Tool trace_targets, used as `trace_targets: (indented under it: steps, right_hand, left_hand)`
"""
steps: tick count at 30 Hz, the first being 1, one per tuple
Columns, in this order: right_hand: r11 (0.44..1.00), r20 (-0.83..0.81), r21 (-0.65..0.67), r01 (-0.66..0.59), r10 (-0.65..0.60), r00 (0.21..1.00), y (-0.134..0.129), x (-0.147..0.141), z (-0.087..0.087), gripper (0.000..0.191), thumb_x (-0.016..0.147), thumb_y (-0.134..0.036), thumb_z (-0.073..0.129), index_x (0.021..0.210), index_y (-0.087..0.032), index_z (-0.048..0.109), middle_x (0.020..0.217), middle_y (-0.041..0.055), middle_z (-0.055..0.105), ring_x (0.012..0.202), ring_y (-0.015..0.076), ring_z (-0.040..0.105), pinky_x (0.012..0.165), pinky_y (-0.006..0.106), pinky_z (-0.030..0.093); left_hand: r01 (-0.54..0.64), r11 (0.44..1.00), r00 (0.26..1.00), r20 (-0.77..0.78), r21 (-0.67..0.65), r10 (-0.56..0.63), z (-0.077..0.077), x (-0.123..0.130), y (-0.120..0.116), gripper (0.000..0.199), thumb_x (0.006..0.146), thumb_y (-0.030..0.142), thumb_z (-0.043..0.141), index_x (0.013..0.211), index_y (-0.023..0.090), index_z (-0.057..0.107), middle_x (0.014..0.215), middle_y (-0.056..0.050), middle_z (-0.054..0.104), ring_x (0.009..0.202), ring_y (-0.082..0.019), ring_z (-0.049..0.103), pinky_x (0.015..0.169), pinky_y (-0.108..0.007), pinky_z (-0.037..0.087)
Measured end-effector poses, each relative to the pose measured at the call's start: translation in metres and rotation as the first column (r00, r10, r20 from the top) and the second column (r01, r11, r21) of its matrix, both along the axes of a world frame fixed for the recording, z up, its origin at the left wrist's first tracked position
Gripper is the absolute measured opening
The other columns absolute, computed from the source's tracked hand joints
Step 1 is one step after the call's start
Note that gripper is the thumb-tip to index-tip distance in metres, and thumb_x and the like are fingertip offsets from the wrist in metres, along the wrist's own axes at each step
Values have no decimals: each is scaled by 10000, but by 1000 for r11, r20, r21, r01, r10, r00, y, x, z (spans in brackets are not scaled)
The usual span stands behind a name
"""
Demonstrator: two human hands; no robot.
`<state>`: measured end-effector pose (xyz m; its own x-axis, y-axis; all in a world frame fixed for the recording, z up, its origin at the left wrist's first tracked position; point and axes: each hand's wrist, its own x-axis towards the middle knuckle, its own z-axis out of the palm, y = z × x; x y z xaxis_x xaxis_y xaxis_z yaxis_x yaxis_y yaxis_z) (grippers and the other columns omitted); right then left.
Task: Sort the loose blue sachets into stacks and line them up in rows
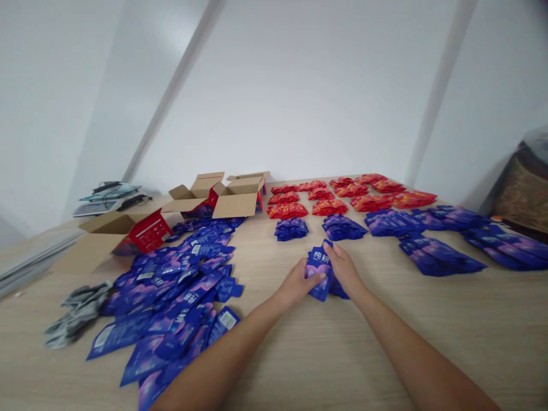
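Both hands hold blue sachets (319, 271) with pink shapes and white characters, over the middle of the table. My left hand (298, 284) grips them from the left side, thumb across the front. My right hand (342, 265) is closed on their upper right part, where more blue sachet shows under the hand. How many are held I cannot tell. Just beyond the hands lie two small stacks of blue sachets, one on the left (291, 229) and one on the right (343, 227). A large loose heap of blue sachets (171, 308) spreads to the left.
Rows of red sachet stacks (327, 206) lie toward the wall. More blue stacks (436, 254) are at the right. Open cardboard boxes (145, 234) stand at the back left, with grey cloth gloves (79, 314) in front. A brown patterned bag-like object (520, 191) sits at the far right.
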<state>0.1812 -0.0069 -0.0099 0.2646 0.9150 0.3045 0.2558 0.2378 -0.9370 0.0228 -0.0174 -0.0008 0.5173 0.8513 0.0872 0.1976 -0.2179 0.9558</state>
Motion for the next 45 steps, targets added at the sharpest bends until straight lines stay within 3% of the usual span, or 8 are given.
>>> trace_targets:
  steps: [6, 10, 17, 28, 34, 37, 41, 45]
  right_hand:
    - [977, 393, -160, 140, -67, 917, 17, 45, -12, 570, 865, -631, 212, 570, -220, 475, 532, 24, 555, 563, 194, 538, 548, 285, 391]
    - [966, 482, -194, 170, -57, 874, 26, 61, -19, 537, 892, -564, 242, 689, -203, 583, 682, 82, 651, 726, 233, 615, 673, 314, 433]
    - [955, 627, -160, 251, -98, 773, 24, 43, -28, 431, 897, -494, 337, 945, -188, 637, 1017, 139, 673, 1014, 274, 587, 887, 393, 389]
    - [967, 702, -97, 235, -101, 705, 23, 45, -26, 413, 937, -384, 292, 1038, -155, 621, 1056, 137, 671, 1051, 243, 582, 882, 350, 408]
    - [973, 743, -55, 222, -109, 660, 17, 56, -12, 353, 921, -338, 332, 1007, -167, 628, 1039, 123, 679, 1007, 236, 603, 870, 329, 407]
    - [964, 770, -80, 253, -101, 630, 14, 66, -10, 348, 901, -370, 364, 923, -169, 647, 926, 142, 698, 886, 254, 641, 778, 343, 430]
    - [918, 834, -210, 336, -11, 552, 11, 80, -10, 443, 849, -530, 422, 879, -152, 651, 859, 184, 697, 836, 310, 655, 701, 385, 434]
    - [908, 848, -257, 330, 48, 528, 10, 79, -8, 472, 833, -563, 433, 901, -151, 653, 897, 194, 697, 867, 316, 657, 706, 386, 437]
  left_hand:
    - [-136, 967, 935, -294, 214, 197, 13, -77, -7, 224, 857, 396, 471, 935, 188, 498, 819, -41, 626, 773, -164, 606, 720, -287, 481]
    - [-109, 860, 705, -571, 498, 420, 11, -148, -44, 359, 842, 415, 489, 1126, 204, 553, 1176, -116, 603, 1134, -247, 531, 997, -382, 382]
    - [83, 811, 327, -784, 580, 527, -13, -227, -84, 673, 802, 621, 445, 1401, 324, 367, 1466, -54, 366, 1372, -369, 230, 1065, -642, 103]
    - [-11, 775, 362, -720, 632, 592, -11, -184, 47, 504, 875, 472, 442, 1317, 231, 471, 1410, -85, 450, 1335, -347, 302, 1058, -634, 125]
    - [-175, 775, 451, -650, 608, 612, 5, -173, 110, 394, 941, 279, 296, 1219, 146, 541, 1290, -89, 568, 1210, -184, 489, 1042, -318, 321]
    - [-189, 785, 442, -662, 591, 605, 17, -178, 120, 433, 944, 251, 226, 1221, 131, 535, 1239, -84, 601, 1122, -156, 556, 934, -238, 401]
    - [-137, 838, 408, -741, 529, 534, 20, -185, 108, 368, 772, 456, 568, 975, 165, 665, 1039, -92, 680, 1029, -251, 595, 874, -276, 429]
    - [2, 841, 237, -817, 541, 525, 13, -172, 88, 455, 679, 489, 647, 951, 125, 674, 1103, -184, 631, 1116, -347, 519, 944, -381, 380]
